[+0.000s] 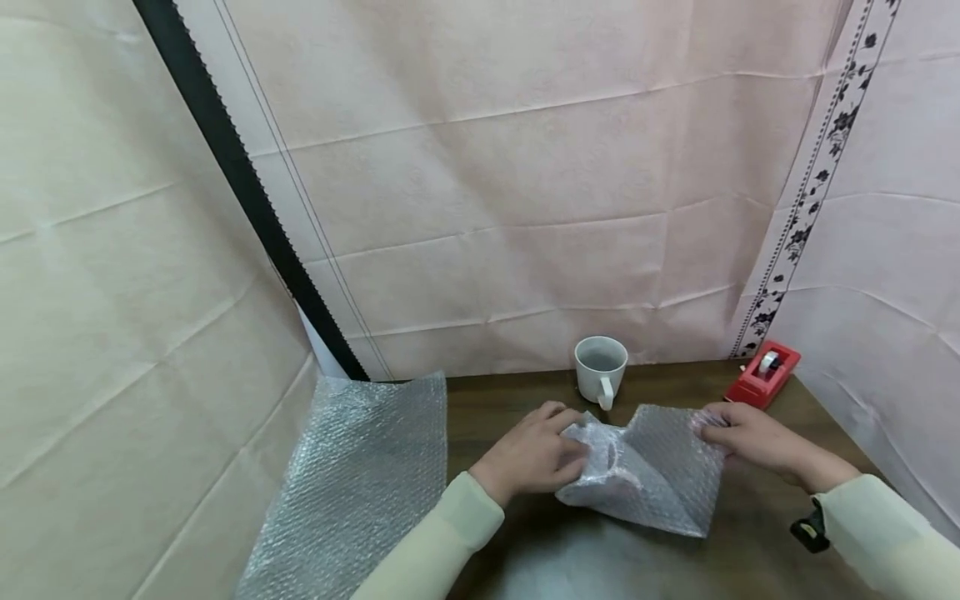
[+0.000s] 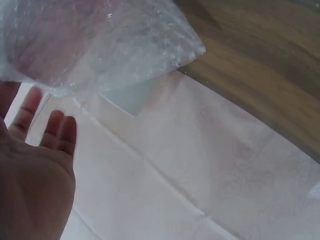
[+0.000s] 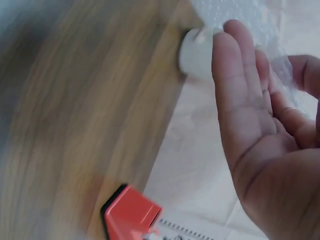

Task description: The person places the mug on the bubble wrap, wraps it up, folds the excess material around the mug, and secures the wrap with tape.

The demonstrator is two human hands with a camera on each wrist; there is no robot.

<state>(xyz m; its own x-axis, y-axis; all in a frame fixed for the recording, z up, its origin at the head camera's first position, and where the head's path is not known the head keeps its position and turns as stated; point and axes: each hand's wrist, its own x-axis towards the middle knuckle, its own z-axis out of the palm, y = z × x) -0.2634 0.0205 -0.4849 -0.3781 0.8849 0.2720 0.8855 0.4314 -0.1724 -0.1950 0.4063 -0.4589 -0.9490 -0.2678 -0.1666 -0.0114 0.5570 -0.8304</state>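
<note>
A crumpled, partly folded piece of bubble wrap is between my two hands over the wooden table. My left hand grips its bunched left end, fingers bent over the plastic. At the opposite side, my right hand pinches the upper right corner between thumb and index finger. Through the clear layers in the left wrist view, the wrap shows a blurred pinkish shape; I cannot tell what it is. The right wrist view has the pinched plastic partly hidden behind my fingers.
Just behind the wrap stands a white mug, handle toward me. A red tape dispenser sits at the back right, close to my right hand. Another bubble wrap sheet lies flat at left. Cloth hangings border the table's back and sides.
</note>
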